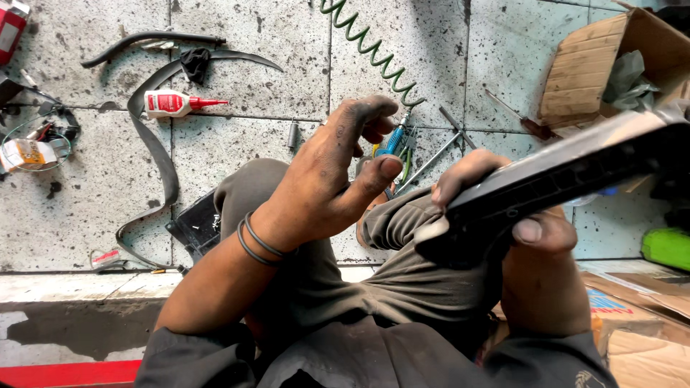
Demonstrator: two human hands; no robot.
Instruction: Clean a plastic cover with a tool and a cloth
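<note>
Right hand (pixel 535 237) was clamped on the near end of a long black plastic panel (pixel 575 172) above the lap; left hand (pixel 330 179) hovered just beside it, fingers apart, holding nothing.

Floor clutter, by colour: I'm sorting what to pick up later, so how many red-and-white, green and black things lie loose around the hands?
Red-and-white: 1, the glue bottle
Green: 2, the coiled hose and the green object at the right edge
Black: 2, the rubber strip and the curved hose
Total: 5

The right hand holds a black panel; the left hand holds nothing.
</note>
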